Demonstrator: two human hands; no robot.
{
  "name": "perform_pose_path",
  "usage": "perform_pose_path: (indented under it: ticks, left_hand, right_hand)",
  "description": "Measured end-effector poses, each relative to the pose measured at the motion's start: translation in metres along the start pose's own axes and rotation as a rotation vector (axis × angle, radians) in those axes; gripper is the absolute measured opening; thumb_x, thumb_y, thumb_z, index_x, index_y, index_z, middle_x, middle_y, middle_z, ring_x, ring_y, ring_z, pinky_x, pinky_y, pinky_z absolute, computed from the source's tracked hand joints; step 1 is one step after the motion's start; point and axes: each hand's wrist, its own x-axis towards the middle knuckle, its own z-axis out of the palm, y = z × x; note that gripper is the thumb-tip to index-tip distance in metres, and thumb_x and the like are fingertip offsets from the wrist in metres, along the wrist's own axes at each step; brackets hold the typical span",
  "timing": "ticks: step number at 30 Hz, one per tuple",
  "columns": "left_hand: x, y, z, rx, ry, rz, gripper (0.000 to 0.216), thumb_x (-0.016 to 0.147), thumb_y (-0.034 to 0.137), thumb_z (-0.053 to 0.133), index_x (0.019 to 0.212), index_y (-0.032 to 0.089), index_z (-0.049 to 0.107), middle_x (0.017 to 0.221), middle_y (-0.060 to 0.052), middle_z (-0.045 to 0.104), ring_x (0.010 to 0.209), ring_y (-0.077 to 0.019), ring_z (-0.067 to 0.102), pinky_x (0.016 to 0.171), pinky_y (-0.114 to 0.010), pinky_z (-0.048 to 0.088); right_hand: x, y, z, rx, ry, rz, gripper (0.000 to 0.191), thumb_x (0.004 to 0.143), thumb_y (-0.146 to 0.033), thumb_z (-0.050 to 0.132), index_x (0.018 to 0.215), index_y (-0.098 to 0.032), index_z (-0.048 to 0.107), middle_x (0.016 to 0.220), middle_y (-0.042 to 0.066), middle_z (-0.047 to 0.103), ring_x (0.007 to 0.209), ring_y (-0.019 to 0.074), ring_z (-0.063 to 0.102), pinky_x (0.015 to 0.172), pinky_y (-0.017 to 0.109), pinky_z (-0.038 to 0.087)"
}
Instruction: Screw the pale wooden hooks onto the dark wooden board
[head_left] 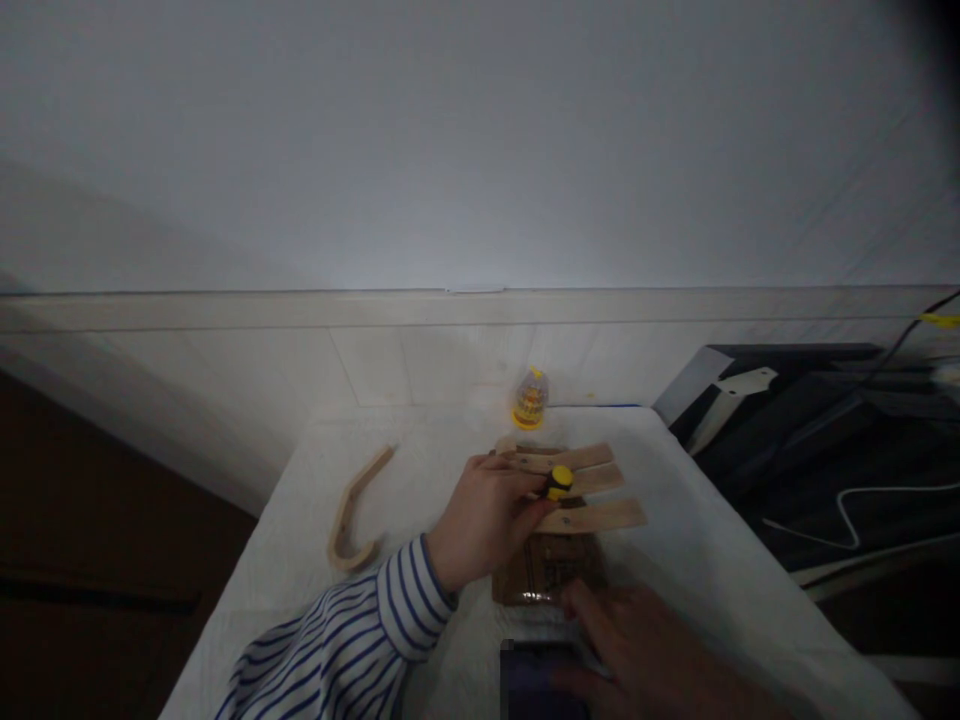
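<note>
My left hand [491,510], in a striped cuff, is closed around what looks like a screwdriver with a yellow-and-black handle [559,482]; its shaft is hidden. Under the fingers lie several pale wooden slats [600,515] with dark screw heads, resting on a brown plastic-wrapped package [517,580]. My right hand [637,630] is at the lower right, blurred, its fingers apart and holding nothing that I can make out. Just below its fingers is a dark flat rectangle [536,675], partly blotted out, perhaps a phone.
A curved wooden hook-shaped piece [346,515] lies on the white-covered table [300,600] at left. Near the wall stands a small clear bottle with a yellow base [529,400]. Dark panels [810,430] and a white cable [844,510] are beyond the right edge.
</note>
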Motion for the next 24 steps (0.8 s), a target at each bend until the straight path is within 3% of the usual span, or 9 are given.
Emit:
perform_pose_path:
  ticks: [4, 12, 17, 24]
  left_hand:
    - [0.0, 0.001, 0.0, -0.009, 0.011, 0.011, 0.006, 0.082, 0.019, 0.06, 0.077, 0.019, 0.062, 0.07, 0.003, 0.064, 0.073, -0.0141, 0.058, 0.073, -0.028, 0.039]
    - [0.0, 0.0, 0.0, -0.003, -0.004, 0.01, 0.009, 0.083, 0.02, 0.059, 0.075, 0.018, 0.062, 0.071, 0.002, 0.065, 0.074, -0.0155, 0.058, 0.072, -0.028, 0.039]
    - [0.0, 0.0, 0.0, -0.008, 0.012, 0.017, 0.007, 0.083, 0.019, 0.059, 0.076, 0.018, 0.062, 0.071, 0.002, 0.065, 0.074, -0.0153, 0.059, 0.073, -0.028, 0.038]
    - [0.001, 0.0, -0.001, -0.027, -0.006, -0.008, 0.008, 0.083, 0.02, 0.059, 0.077, 0.018, 0.063, 0.072, 0.001, 0.066, 0.073, -0.0152, 0.059, 0.071, -0.027, 0.04]
  right_hand:
    - [-0.003, -0.001, 0.012, -0.03, 0.051, -0.035, 0.041, 0.064, -0.031, 0.075, 0.097, -0.016, 0.055, 0.09, 0.01, 0.07, 0.072, 0.0255, 0.066, 0.06, 0.031, 0.048]
    - [0.006, 0.005, 0.011, -0.027, -0.025, -0.022, 0.016, 0.077, -0.024, 0.063, 0.09, -0.019, 0.056, 0.081, 0.004, 0.069, 0.068, 0.024, 0.066, 0.053, 0.031, 0.045]
    - [0.005, 0.008, -0.016, -0.05, 0.061, -0.042, 0.002, 0.083, -0.021, 0.056, 0.082, -0.02, 0.054, 0.078, 0.002, 0.067, 0.068, 0.0221, 0.065, 0.056, 0.033, 0.046]
    - [0.014, 0.01, -0.08, -0.119, 0.207, -0.127, 0.01, 0.088, -0.024, 0.046, 0.089, -0.021, 0.055, 0.079, 0.003, 0.065, 0.071, 0.0206, 0.064, 0.059, 0.034, 0.049]
